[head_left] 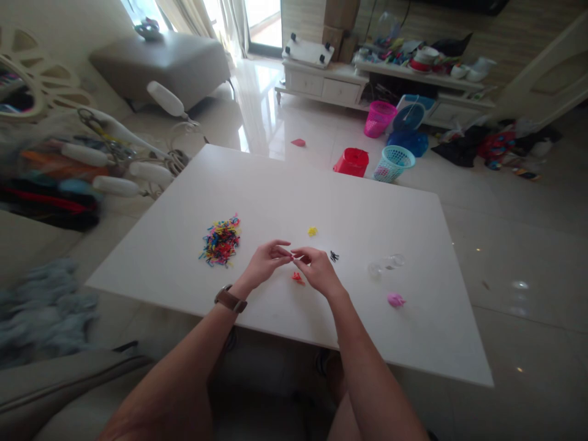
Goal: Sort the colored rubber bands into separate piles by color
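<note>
My left hand [267, 263] and my right hand [318, 269] meet above the white table [275, 184], fingertips together. Between them is a tiny red piece [293, 258], pinched from both sides; its exact kind is too small to make out. Just below the hands lies a small group of red-orange pieces [297, 278]. A little yellow cluster [312, 231] sits beyond them, and several black strips [334, 256] lie right of my right hand. To the left is a mixed heap of colourful small band-like pieces [221, 242].
On the table's right side are a clear plastic container [386, 264] and a pink object [395, 300]. Past the far edge stand a red bin [353, 162] and a light blue basket [394, 163]. A white lamp-like fixture [151, 173] is close to the left edge.
</note>
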### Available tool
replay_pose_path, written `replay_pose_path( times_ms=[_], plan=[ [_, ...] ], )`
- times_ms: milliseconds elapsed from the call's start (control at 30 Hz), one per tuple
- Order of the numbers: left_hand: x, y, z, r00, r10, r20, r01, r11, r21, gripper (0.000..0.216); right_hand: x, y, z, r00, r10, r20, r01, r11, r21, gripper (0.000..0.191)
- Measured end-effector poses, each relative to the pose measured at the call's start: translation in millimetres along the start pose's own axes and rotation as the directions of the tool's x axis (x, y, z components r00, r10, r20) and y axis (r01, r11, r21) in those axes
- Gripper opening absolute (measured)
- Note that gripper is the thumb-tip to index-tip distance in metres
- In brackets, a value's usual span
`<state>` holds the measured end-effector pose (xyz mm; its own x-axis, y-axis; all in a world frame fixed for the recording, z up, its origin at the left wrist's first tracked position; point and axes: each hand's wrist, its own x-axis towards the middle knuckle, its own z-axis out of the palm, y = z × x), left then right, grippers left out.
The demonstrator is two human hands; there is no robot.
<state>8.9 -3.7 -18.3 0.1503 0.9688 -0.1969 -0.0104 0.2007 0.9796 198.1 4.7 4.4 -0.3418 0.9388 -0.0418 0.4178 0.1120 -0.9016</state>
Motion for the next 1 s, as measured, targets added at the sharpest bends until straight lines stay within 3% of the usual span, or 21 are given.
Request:
replay_pose_path(
  times_ms=[167,367,500,667,833,1000],
  plan=[
    [2.5,-2.1,-2.9,0.999,-0.027,0.044,0.028,0.999,-0.034,0.050,1.8,2.2,4.2,1.000,-0.018,-0.003,0.018,0.999,-0.031,0.013],
    [-0.8,2.8,-2.8,0.998,0.002,0.055,-0.005,0.998,0.058,0.046,0.4,7.9,0.0,0.998,-0.020,0.052,0.027,0.990,-0.140,0.011],
    [-1.6,3.7,-11.7,1.000,0.006,-0.005,-0.004,0.973,0.230,0.030,-1.8,23.3,-7.6,0.987,0.130,0.097,-0.087,0.930,-0.356,0.012],
    [-2.9,2.7,-32.0,0.996,0.045,-0.071,-0.016,0.929,0.371,0.021,-5.6,39.9,-2.6,0.920,0.333,0.206,-0.171,0.816,-0.553,0.011],
    [-1.4,6.7,-45.3,0.992,0.047,-0.117,0.011,0.894,0.448,0.018,-6.1,43.3,7.9,0.887,0.407,0.217,-0.186,0.746,-0.640,0.016],
    [-2.7,9.0,-38.6,0.992,0.049,-0.114,0.023,0.829,0.559,0.021,-1.4,39.1,4.8,0.901,0.398,0.172,-0.204,0.739,-0.642,0.015]
  ],
)
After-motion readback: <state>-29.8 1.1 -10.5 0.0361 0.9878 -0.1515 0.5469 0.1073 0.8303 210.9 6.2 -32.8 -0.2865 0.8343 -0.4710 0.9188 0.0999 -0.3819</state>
